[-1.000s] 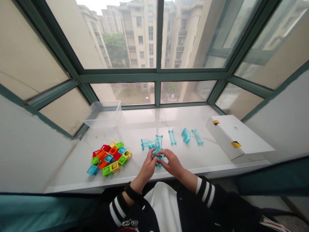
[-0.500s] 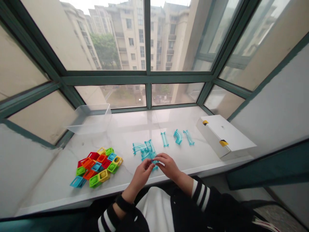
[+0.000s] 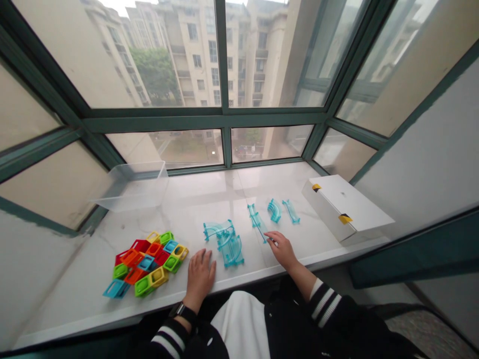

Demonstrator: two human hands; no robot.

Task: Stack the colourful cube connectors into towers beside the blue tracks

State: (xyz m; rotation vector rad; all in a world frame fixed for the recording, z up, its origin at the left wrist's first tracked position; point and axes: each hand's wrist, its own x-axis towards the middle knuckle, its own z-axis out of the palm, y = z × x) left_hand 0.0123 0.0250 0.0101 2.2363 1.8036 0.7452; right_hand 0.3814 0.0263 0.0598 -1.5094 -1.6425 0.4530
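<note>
My left hand (image 3: 200, 276) lies flat on the white windowsill (image 3: 209, 199), fingers spread, holding nothing, just left of the joined clear blue curved track pieces (image 3: 226, 240). My right hand (image 3: 282, 248) reaches forward with its fingertips at the near end of a straight clear blue track piece (image 3: 256, 219); I cannot tell whether it grips the piece. Beyond it lie a curved track piece (image 3: 274, 210) and another straight one (image 3: 291, 211). A heap of coloured square blocks (image 3: 147, 262) sits left of my left hand.
A clear plastic tub (image 3: 130, 185) stands at the back left by the window frame. A white box (image 3: 346, 207) with yellow-black tape lies at the right end of the sill. Window glass closes off the back.
Both hands were together holding the joined blue track. Now it lies on the sill, my left hand has dropped flat beside it and my right hand has moved right to the straight piece.
</note>
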